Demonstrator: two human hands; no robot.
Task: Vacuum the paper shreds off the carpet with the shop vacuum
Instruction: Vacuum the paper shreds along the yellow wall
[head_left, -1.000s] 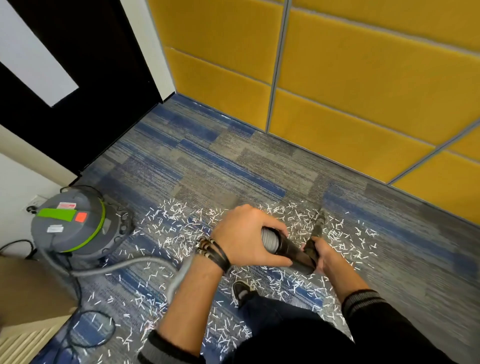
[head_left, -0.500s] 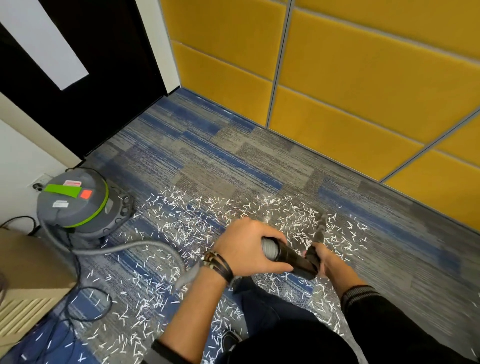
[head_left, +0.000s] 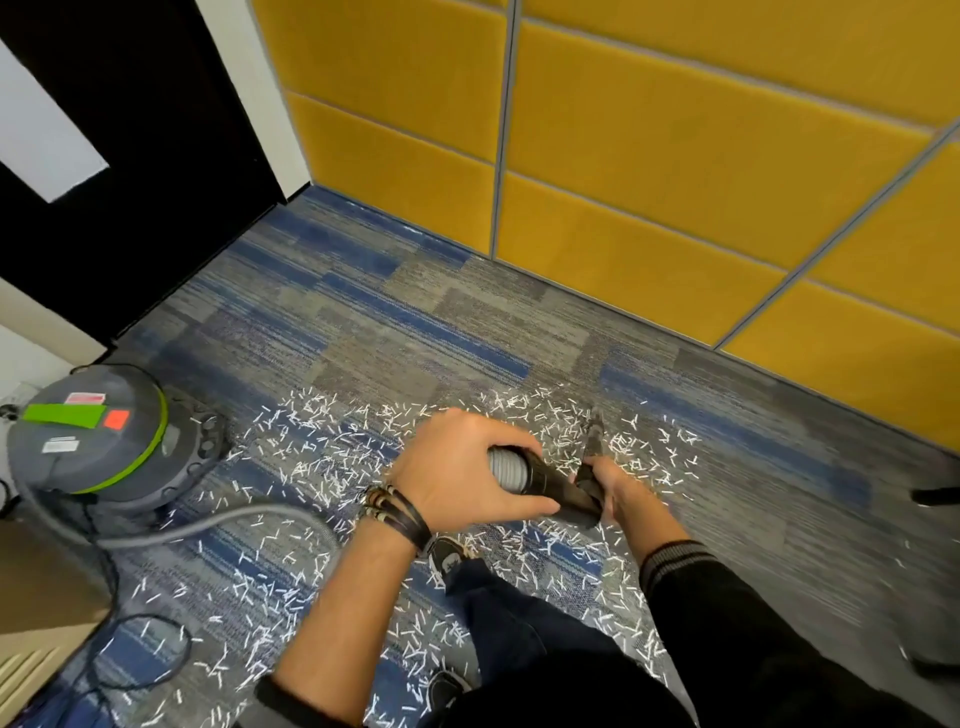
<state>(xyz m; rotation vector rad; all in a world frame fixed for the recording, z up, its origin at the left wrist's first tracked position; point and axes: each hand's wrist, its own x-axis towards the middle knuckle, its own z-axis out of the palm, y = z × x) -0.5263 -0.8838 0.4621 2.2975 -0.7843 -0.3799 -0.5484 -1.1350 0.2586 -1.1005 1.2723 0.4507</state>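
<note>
Grey plastic shop vacuum (head_left: 88, 441), a round drum with a lime-green band and stickers on the lid, is sitting at far left on the carpet (head_left: 415, 322), which is a low-pile tile striped in blue and grey. A smooth grey hose (head_left: 208, 525) is curving from the drum's base toward the middle and disappearing under the left forearm. White paper shreds (head_left: 332, 441), short thin stiff-looking strips, are lying scattered in a wide patch from beside the drum across to the right of both hands and back around the person's shoe (head_left: 447, 556). The left hand (head_left: 462, 478), with corded bracelets (head_left: 395, 506) at the wrist, is gripping the ribbed grey hose cuff (head_left: 506, 467), its fingers (head_left: 498, 439) curling over the top and the thumb closing underneath. A black rigid nozzle (head_left: 561, 488) is running from that cuff rightward. The right hand (head_left: 618, 488) is holding its far end, the fingers wrapping round it and mostly hidden. From there a narrow dark tip (head_left: 595, 436) is pointing away from the body toward the wall and down among the shreds, though contact with the pile is blurred. The right hand is nearer the tip, so it looks like the one steering while the left is feeding hose. Plenty of shreds are lying either side of the tip's axis, so the job looks barely begun. Yellow padded wall panels (head_left: 649, 171) are filling the right.
</note>
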